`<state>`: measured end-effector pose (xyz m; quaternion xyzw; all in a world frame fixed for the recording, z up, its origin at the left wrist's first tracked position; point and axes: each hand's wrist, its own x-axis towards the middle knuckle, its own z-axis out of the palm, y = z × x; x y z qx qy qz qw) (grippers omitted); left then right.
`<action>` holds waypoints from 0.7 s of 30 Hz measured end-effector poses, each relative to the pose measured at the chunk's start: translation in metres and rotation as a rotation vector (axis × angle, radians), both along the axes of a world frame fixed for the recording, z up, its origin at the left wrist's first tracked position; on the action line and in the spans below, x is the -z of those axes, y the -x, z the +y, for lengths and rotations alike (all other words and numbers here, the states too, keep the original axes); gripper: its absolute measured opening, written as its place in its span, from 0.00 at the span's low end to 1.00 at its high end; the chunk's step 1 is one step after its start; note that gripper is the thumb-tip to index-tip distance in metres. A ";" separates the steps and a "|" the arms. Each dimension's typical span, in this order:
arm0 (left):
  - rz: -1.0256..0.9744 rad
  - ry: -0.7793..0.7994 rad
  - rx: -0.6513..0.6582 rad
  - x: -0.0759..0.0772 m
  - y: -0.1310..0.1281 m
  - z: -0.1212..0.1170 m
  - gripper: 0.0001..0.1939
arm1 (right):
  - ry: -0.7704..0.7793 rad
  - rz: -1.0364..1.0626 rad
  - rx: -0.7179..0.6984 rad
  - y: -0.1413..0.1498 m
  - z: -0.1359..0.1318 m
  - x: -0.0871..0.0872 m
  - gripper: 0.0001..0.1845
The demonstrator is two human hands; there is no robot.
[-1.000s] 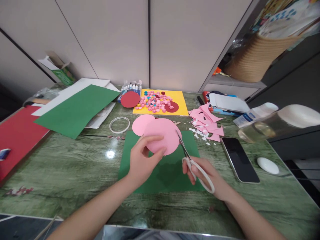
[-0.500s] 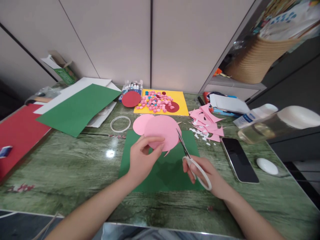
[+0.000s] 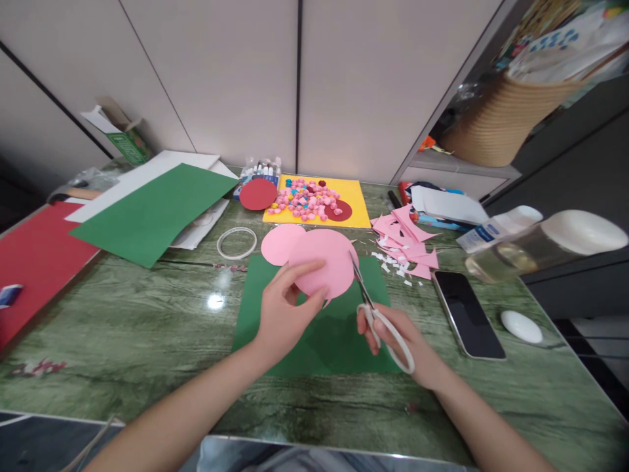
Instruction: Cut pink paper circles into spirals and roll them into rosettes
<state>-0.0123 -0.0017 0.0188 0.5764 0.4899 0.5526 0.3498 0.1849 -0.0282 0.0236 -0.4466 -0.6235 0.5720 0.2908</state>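
Pale cabinet panels [image 3: 393,85] stand behind a green wood-grained table [image 3: 196,354], and close to them lies a yellow sheet [image 3: 358,192], with small, mostly pink balls [image 3: 304,196] heaped across it and a dark red disc [image 3: 343,211] at its right end. On the person's side of the yellow sheet, the left hand [image 3: 287,305] pinches a pink disc [image 3: 327,262] between thumb and fingers, holding it up over a dark green sheet [image 3: 339,347]. Near the same spot, to the right, the right hand [image 3: 400,334] is closed around the handles of white-handled scissors [image 3: 365,295], whose tip reaches over the pink disc's right edge; I cannot tell how far the blades are parted. A second pink disc [image 3: 280,244] lies just in front of the yellow sheet's left corner, partly covered by the held one. Left of the yellow sheet come a bright red disc [image 3: 258,195], touching or overlapping its edge, a white ring [image 3: 236,257] and, farther out, a larger green sheet [image 3: 157,210]. Just right of the yellow sheet sit pink scraps [image 3: 410,239] with tiny white bits [image 3: 393,263] beside them; well beyond, toward the person, rests a dark-screened phone [image 3: 468,314] with a white rounded object [image 3: 521,326] to its right.
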 end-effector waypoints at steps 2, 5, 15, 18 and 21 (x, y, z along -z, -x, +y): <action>0.024 0.017 0.013 -0.001 0.000 0.000 0.15 | -0.012 0.000 0.002 -0.001 0.000 0.001 0.26; 0.033 0.032 0.019 -0.002 0.000 0.000 0.15 | -0.031 -0.015 0.008 -0.001 0.001 0.002 0.26; 0.046 0.017 0.014 -0.006 0.000 -0.001 0.12 | -0.017 0.008 0.011 -0.001 -0.001 0.003 0.24; 0.041 0.009 0.011 -0.008 0.000 0.000 0.08 | -0.015 0.002 0.009 -0.001 -0.001 0.004 0.23; 0.004 0.014 0.010 -0.010 -0.001 0.001 0.06 | -0.007 0.001 0.011 -0.001 -0.001 0.004 0.23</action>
